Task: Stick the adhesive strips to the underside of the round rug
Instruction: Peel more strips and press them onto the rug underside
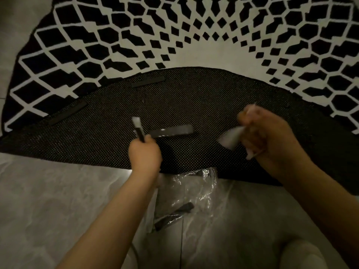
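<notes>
The round black-and-white rug (194, 35) lies folded over, its dark dotted underside (204, 98) facing up. Two black strips sit on that underside near its edge: one at the upper left (148, 81), another lower left (68, 112). A third strip (172, 130) lies loose-looking in the middle. My left hand (145, 154) grips a black strip (138, 129) with a white end sticking up. My right hand (270, 134), blurred, holds a piece of white backing paper (231, 137) above the underside.
A clear plastic bag (192, 193) with more black strips (173, 215) inside lies on the pale tiled floor (58, 191) between my forearms, partly on the folded rug's near edge. A pale rounded shape (303, 255) shows at the bottom right.
</notes>
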Tool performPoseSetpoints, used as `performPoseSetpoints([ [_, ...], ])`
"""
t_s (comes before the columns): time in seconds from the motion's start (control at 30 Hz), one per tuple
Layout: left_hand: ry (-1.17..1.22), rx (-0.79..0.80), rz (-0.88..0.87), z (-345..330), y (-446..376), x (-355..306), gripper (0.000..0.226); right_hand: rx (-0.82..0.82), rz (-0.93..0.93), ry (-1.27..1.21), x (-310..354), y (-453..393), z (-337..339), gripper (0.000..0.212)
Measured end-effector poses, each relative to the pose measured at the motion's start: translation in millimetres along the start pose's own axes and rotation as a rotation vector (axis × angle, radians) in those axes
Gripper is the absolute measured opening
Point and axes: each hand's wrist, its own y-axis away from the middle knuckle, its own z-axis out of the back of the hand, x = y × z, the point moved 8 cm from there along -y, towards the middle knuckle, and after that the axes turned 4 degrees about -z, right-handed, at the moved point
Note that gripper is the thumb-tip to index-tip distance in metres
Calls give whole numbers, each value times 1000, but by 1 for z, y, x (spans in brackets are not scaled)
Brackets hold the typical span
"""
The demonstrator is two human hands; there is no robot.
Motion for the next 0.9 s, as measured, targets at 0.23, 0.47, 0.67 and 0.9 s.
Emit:
performPoseSetpoints([
  [0.23,146,-20,-78,21,-1,-6,25,-78,-166,68,-10,-8,34,25],
  [0.47,98,85,-339,7,9,-31,22,-31,-457,-16,-50,-1,3,28],
  [0.67,68,156,-486,0,16,-40,17,323,-766,-19,-81,14,-27,54],
  [0.9,42,176,-581,-3,26,-52,15,250,-726,-204,-73,13,-40,24],
])
